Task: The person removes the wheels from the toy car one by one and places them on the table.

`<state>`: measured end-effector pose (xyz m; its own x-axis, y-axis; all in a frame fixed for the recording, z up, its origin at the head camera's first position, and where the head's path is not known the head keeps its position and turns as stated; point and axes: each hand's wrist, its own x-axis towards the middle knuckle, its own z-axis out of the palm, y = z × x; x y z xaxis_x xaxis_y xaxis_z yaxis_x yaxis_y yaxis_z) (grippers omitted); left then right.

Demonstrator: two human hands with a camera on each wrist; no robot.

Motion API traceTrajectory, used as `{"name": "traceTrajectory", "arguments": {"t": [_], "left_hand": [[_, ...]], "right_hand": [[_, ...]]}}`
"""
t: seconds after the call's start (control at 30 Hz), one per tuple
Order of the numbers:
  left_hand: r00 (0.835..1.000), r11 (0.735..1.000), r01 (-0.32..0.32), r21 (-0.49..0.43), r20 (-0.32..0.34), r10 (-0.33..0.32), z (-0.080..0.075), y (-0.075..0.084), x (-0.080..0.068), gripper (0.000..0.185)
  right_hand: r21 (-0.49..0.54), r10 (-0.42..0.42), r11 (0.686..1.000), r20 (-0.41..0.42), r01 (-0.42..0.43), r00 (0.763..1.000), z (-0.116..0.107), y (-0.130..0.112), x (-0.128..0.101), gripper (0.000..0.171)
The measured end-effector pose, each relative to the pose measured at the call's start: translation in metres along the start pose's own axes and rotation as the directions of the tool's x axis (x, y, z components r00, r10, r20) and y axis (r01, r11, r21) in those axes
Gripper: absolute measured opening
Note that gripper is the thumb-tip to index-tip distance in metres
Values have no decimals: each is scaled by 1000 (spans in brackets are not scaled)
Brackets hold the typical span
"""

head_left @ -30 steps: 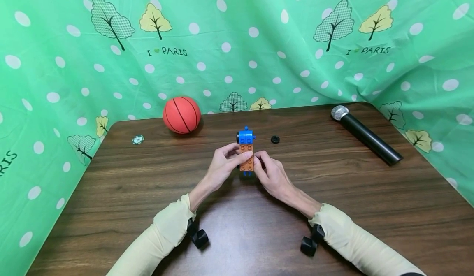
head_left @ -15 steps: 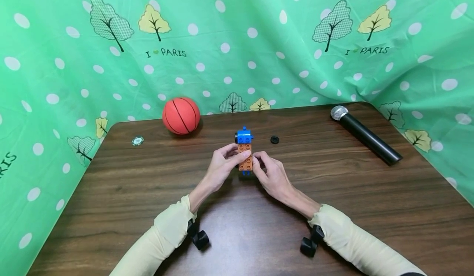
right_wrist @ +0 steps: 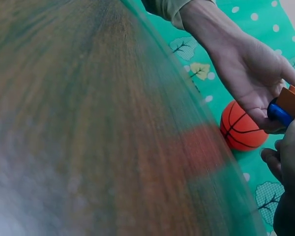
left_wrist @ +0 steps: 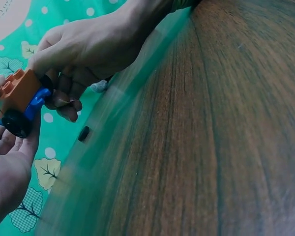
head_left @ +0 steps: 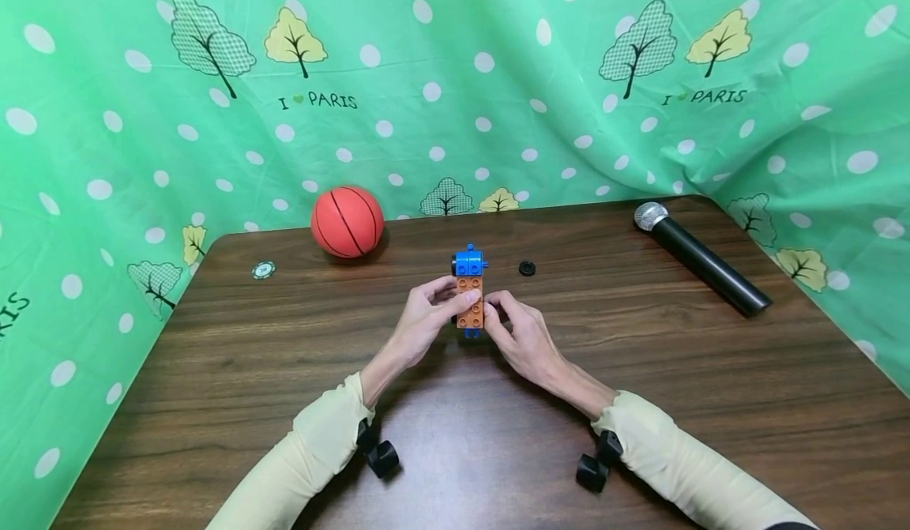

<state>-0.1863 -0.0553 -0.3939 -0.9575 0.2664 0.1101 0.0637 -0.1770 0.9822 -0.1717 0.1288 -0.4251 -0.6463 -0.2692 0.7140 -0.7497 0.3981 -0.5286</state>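
A toy car [head_left: 469,321] of studded orange and blue building bricks is held up over the middle of the table, its blue end pointing away. My left hand [head_left: 425,321] grips it from the left, thumb across the orange top and fingers underneath. On the car's right side my right hand [head_left: 528,340] pinches a small black wheel [left_wrist: 46,81] against the blue base with thumb and fingers. Another black wheel [left_wrist: 15,124] sits on the left side, as the left wrist view shows. Beyond the right hand, a loose black wheel [head_left: 527,268] lies on the table.
A red toy basketball [head_left: 347,222] stands at the back left of the brown wooden table [head_left: 235,372]. Left of it lies a poker chip [head_left: 263,269]. At the back right is a black microphone [head_left: 700,257]. A green dotted curtain [head_left: 398,143] hangs behind the table.
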Motion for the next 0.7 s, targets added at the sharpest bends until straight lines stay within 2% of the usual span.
{"name": "traceTrajectory", "arguments": {"t": [0.13,0.43,0.7], "left_hand": [[1000,999,2,-38,4,-2,0,2,0,37],[999,1000,18,-12,-42,-18,-1,3,-1,42],[996,1000,0,31,-87,3,-5,0,0,37]], "right_hand": [[37,19,999,4,-19,1000,-1,-1,1,12],[135,202,969,35,-205,979,-4,-6,3,13],[98,218,971,30,-220,976,-8,-4,1,19]]}}
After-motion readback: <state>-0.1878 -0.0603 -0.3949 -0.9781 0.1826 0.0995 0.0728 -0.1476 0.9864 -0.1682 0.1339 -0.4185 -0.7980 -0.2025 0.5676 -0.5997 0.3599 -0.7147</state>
